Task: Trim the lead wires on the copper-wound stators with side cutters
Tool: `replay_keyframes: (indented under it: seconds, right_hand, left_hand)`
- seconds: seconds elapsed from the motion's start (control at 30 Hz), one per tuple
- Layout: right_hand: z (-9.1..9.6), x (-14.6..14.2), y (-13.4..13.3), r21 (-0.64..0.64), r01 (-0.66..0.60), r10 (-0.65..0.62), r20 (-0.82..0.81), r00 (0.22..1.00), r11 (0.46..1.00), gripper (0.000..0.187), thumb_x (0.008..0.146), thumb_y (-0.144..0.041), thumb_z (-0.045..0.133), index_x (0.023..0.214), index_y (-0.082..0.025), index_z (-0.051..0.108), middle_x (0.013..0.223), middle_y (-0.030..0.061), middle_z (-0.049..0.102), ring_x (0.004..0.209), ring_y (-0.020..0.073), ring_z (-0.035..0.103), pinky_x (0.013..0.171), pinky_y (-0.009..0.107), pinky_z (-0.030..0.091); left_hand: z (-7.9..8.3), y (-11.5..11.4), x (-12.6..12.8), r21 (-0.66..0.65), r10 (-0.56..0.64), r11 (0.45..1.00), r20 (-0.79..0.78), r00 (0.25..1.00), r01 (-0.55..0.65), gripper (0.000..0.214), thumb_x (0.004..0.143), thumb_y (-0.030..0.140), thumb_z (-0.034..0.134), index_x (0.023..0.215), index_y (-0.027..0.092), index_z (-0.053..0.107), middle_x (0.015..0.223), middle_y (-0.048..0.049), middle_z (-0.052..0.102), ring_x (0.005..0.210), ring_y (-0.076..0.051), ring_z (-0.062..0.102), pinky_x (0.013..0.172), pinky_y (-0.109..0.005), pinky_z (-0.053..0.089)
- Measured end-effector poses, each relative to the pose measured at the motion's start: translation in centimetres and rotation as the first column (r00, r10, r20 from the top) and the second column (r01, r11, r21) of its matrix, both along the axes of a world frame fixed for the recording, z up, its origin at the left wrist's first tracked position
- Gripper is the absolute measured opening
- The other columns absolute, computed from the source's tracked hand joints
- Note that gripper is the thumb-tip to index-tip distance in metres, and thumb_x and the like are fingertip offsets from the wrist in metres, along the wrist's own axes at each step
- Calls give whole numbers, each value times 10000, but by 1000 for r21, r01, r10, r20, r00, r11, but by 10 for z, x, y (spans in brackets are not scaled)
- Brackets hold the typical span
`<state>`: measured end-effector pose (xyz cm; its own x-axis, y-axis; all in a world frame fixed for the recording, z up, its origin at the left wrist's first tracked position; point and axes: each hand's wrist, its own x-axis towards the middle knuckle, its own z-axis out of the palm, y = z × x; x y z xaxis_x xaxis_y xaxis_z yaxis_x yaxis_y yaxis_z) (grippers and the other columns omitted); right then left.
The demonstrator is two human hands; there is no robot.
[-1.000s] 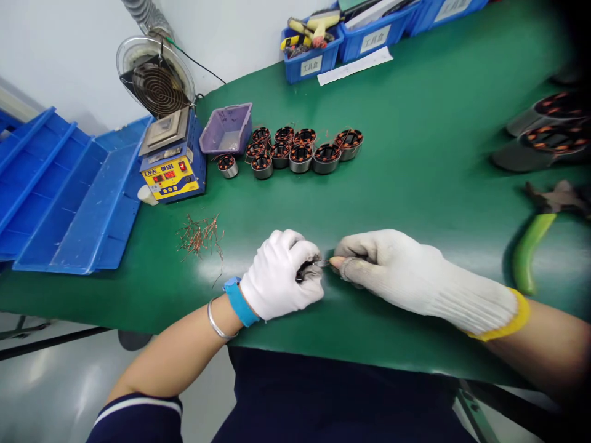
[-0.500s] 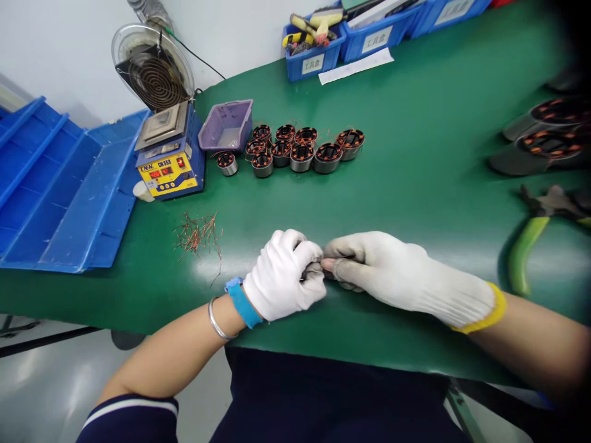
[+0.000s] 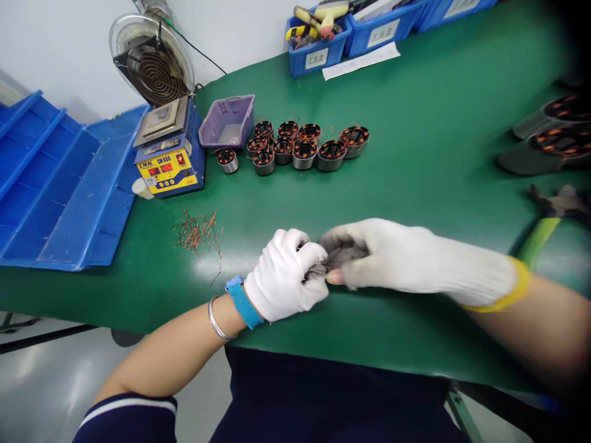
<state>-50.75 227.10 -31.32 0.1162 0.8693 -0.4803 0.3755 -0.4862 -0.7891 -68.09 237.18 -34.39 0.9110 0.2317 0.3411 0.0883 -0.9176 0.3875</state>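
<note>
A small metal part (image 3: 317,269) is held between two gloved hands, just above the near edge of a green table (image 3: 415,184).

The part is mostly hidden by the gloves, so its shape cannot be told. It is gripped in the clenched left hand (image 3: 286,274), and it is pinched from the other side by the curled fingers of the right hand (image 3: 392,255); the two hands are touching. A scatter of copper wire scraps (image 3: 198,232) is seen to the left, near the hands. Further back, a cluster of copper-wound coils (image 3: 300,147) is set beside a purple tray (image 3: 227,122) and a blue and yellow box (image 3: 168,154), with a fan (image 3: 152,58) behind it. Green-handled pliers (image 3: 540,237) are laid at the right, and blue bins (image 3: 318,46) are lined along the far edge.
</note>
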Motion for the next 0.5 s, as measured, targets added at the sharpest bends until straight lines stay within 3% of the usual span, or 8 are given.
replay_keyframes:
  seconds: [0.07,0.23,0.37,0.5]
  right_hand:
    - [-4,-8,5,-67,-51,43,-111,993,996,338,655,-499,700,804,-196,685,715,27,705,643,175,646,562,244,501]
    - [-9,-14,4,-89,-48,13,-359,933,995,402,696,-557,706,691,-157,668,649,61,691,585,152,638,561,235,529]
    - [-9,-14,2,-62,-11,-13,-368,930,998,415,717,-565,704,709,-152,672,644,51,680,563,129,613,529,213,505]
    - [-11,-17,0,-39,30,-41,-302,952,999,388,772,-548,661,701,-166,650,635,33,663,566,128,606,531,216,494]
  left_hand:
    - [0,0,0,15,11,1000,11,1000,-12,149,823,258,442,855,180,565,913,-92,515,819,-221,448,703,-366,447]
    - [8,1,-2,-1,-16,1000,-35,999,16,137,788,241,452,893,178,513,924,-96,533,826,-226,457,714,-383,445]
    - [19,-1,-7,-82,-64,995,-48,997,60,383,614,252,545,976,146,479,982,-124,517,865,-248,470,753,-428,455]
    - [21,-3,-10,-153,-74,985,7,997,74,451,606,283,572,1020,145,458,959,-111,518,851,-247,486,753,-447,463]
